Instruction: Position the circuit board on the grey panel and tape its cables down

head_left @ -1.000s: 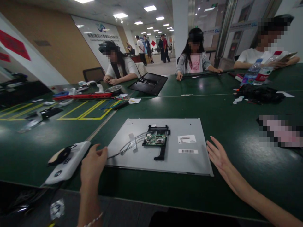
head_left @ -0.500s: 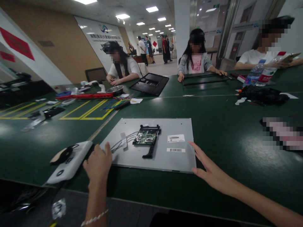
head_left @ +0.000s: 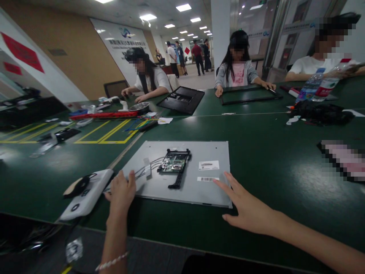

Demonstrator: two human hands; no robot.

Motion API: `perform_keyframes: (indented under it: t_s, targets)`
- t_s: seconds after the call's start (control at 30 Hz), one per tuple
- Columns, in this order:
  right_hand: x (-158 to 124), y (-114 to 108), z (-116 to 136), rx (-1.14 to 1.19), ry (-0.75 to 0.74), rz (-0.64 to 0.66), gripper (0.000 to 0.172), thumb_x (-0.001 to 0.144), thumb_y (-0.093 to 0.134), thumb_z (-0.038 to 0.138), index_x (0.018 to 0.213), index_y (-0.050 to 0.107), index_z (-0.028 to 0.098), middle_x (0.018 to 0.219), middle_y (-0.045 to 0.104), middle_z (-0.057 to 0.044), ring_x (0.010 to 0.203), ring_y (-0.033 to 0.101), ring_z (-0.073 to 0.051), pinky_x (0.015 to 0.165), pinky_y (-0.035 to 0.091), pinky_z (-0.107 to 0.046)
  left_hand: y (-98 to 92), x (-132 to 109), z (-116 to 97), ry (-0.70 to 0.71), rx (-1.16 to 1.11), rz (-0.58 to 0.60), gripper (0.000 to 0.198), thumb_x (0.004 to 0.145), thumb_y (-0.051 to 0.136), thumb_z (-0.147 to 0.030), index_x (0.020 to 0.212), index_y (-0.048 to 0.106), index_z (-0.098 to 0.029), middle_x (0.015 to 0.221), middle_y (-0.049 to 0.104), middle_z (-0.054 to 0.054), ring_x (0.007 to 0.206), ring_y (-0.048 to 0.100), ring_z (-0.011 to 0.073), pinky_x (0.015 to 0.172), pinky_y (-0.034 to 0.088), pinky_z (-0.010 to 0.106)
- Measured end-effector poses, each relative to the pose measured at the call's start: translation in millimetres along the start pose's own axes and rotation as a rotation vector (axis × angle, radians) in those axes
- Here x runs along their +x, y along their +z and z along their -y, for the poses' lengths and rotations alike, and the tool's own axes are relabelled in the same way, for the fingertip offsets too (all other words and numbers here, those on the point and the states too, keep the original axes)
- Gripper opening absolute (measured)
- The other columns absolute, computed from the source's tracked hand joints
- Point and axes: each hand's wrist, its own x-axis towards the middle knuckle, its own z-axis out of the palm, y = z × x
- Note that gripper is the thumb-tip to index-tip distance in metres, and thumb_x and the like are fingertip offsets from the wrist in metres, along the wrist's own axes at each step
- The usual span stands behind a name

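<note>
A flat grey metal panel lies on the green table, with a green circuit board in a black bracket near its middle. Taped cables run from the board toward the panel's left side, and two white labels are stuck at the right. My left hand is at the panel's lower left corner, fingers bent; whether they grip the edge is hidden. Over the right edge, my right hand is spread, its fingertips above the panel and its thumb just off the lower right corner.
Left of the panel are a white device and a computer mouse. A pink phone-like object is at the right. Across the table, people sit by a black cover, a black frame and bottles.
My right hand has moved left from the panel's right edge, and its fingers have spread over it. The panel sits slightly further left in view. The frame across the table has been lowered flatter.
</note>
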Motion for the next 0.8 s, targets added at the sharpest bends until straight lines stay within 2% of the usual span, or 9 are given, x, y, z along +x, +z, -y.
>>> perform_keyframes:
  t_s: [0.1,0.17,0.27,0.33,0.43,0.5,0.63,0.8]
  targets:
    - [3.9,3.9,-0.1,-0.079,-0.035,-0.011,0.08,0.087,0.063,0.04,0.155,0.022,0.042,0.167,-0.002,0.001,0.15,0.007,-0.037,0.118,0.021,-0.058,0.6,1.7,0.5,-0.065,-0.045,-0.058,0.071,0.099,0.026,-0.052,0.146,0.035,0.0,0.145,0.038,0.035,0.138,0.033,0.0467,0.104,0.023,0.073]
    - [5.4,7.1,-1.4,-0.123,-0.046,-0.013,0.072,0.09,0.059,0.044,0.154,0.026,0.04,0.167,0.001,0.001,0.15,0.007,-0.037,0.117,0.021,-0.06,-1.1,-2.3,-3.0,-0.038,-0.036,-0.119,0.069,0.099,0.028,-0.05,0.146,0.036,0.0,0.147,0.036,0.035,0.14,0.03,0.0459,0.105,0.023,0.071]
    - [6.8,12.4,-5.1,-0.159,-0.066,-0.029,0.066,0.092,0.056,0.049,0.153,0.033,0.038,0.167,0.003,0.001,0.15,0.007,-0.038,0.117,0.021,-0.061,-7.0,-15.6,-15.9,0.097,-0.03,-0.263,0.065,0.098,0.032,-0.048,0.146,0.037,-0.003,0.152,0.031,0.03,0.144,0.024,0.0415,0.112,0.021,0.065]
    - [8.3,15.7,-7.2,-0.175,-0.08,-0.048,0.062,0.092,0.055,0.048,0.151,0.038,0.036,0.167,0.005,0.002,0.15,0.009,-0.038,0.118,0.021,-0.06,-11.6,-28.7,-30.8,0.256,-0.068,-0.304,0.062,0.098,0.036,-0.046,0.145,0.039,-0.006,0.154,0.03,0.026,0.146,0.024,0.0364,0.116,0.021,0.056]
    - [11.7,18.9,-7.8,-0.208,-0.101,-0.071,0.058,0.093,0.055,0.042,0.149,0.042,0.034,0.166,0.01,0.002,0.15,0.01,-0.039,0.119,0.019,-0.06,-14.6,-52.7,-60.6,0.523,-0.18,-0.186,0.055,0.096,0.04,-0.044,0.14,0.046,-0.012,0.152,0.039,0.019,0.142,0.035,0.0285,0.117,0.027,0.043]
    - [13.5,19.3,-6.7,-0.237,-0.114,-0.074,0.056,0.094,0.054,0.041,0.149,0.043,0.034,0.166,0.014,0.002,0.149,0.01,-0.04,0.119,0.016,-0.062,-11.5,-68.4,-80.8,0.63,-0.208,-0.064,0.054,0.095,0.044,-0.045,0.138,0.048,-0.014,0.149,0.043,0.017,0.14,0.039,0.0278,0.116,0.03,0.042]
    - [13.4,17.1,-3.7,-0.327,-0.116,-0.055,0.055,0.096,0.049,0.043,0.149,0.041,0.033,0.166,0.017,-0.002,0.149,0.01,-0.04,0.118,0.016,-0.062,5.6,-85.8,-105.2,0.652,-0.081,0.061,0.063,0.091,0.05,-0.047,0.142,0.044,-0.01,0.151,0.04,0.021,0.141,0.037,0.0344,0.113,0.033,0.05]
    - [11.4,16.8,-0.1,-0.406,-0.089,-0.052,0.053,0.096,0.05,0.038,0.149,0.042,0.031,0.165,0.018,-0.008,0.149,0.012,-0.039,0.118,0.018,-0.059,26.2,-74.7,-107.6,0.644,0.019,0.035,0.055,0.096,0.042,-0.037,0.143,0.041,-0.008,0.147,0.044,0.023,0.14,0.038,0.0337,0.113,0.036,0.049]
